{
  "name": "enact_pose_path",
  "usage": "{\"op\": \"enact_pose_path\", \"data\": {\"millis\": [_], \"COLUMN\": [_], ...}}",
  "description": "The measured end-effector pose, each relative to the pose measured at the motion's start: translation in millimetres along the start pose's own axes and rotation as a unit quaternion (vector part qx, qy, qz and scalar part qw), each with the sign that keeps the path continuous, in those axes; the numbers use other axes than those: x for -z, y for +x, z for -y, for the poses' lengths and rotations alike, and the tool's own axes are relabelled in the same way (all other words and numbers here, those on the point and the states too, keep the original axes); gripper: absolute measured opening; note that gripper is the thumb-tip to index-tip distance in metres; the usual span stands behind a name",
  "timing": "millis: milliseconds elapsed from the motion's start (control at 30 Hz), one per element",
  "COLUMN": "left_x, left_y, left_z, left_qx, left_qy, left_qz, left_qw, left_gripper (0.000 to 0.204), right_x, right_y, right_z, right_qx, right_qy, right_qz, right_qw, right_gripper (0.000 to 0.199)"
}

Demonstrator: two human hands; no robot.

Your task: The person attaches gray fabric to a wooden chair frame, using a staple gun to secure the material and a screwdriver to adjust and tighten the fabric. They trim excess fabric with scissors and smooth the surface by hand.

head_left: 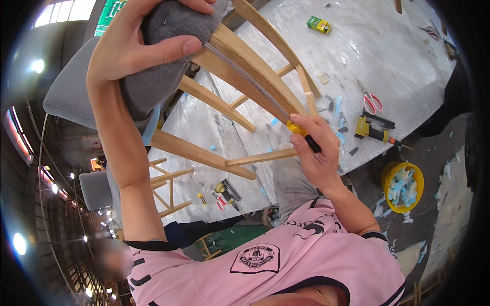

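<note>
A wooden chair with a grey padded part [173, 30] is tipped over in front of me, its legs pointing away to the right. My left hand [127, 56] grips the padding, with the thumb lying across the grey fabric and the fingers over its far side. In my right hand [320, 150] is a long screwdriver [250, 80] with a yellow and black handle. Its shaft runs along a wooden leg [265, 66] up to where the wood meets the padding. The screwdriver's tip is hidden there.
The plastic-covered table [377, 46] bears a yellow-green box [319, 24], red-handled scissors [372, 103], a yellow air tool [371, 130] and foam scraps. A yellow bucket [419, 193] of blue scraps stands on the floor. A second nail-gun-like tool [227, 191] lies nearer; another person is blurred at left.
</note>
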State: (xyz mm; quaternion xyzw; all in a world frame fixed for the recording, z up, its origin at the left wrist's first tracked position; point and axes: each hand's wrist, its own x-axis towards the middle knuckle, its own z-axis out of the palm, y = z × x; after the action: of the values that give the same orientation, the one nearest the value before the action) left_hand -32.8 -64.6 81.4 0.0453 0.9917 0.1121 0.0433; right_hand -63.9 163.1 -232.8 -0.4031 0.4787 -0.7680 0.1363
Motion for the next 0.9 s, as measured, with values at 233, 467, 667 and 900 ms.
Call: {"op": "enact_pose_path", "data": {"millis": [233, 467, 667, 900], "left_x": [2.4, 12.9, 11.9, 14.6], "left_y": [-0.1, 11.3, 22.4, 21.8], "left_z": [1.9, -9.8, -9.6, -9.8], "left_qx": [0.007, -0.067, -0.065, -0.101], "left_qy": [0.015, 0.166, 0.053, 0.140], "left_qz": [0.014, 0.101, 0.127, 0.165], "left_qw": [1.000, 0.979, 0.988, 0.971], "left_gripper": [0.043, 0.048, 0.037, 0.043], "right_x": [42.6, 92.2, 109.3, 90.1], "right_y": [-12.8, 19.0, 52.1, 56.8], "right_z": [-27.9, -38.8, -55.3, -62.8], "right_qx": [0.001, -0.143, -0.143, -0.234], "right_qy": [0.000, 0.179, 0.219, 0.323], "right_qz": [0.056, 0.175, 0.257, 0.287], "right_qw": [0.998, 0.957, 0.931, 0.871], "right_gripper": [0.032, 0.035, 0.037, 0.034]}}
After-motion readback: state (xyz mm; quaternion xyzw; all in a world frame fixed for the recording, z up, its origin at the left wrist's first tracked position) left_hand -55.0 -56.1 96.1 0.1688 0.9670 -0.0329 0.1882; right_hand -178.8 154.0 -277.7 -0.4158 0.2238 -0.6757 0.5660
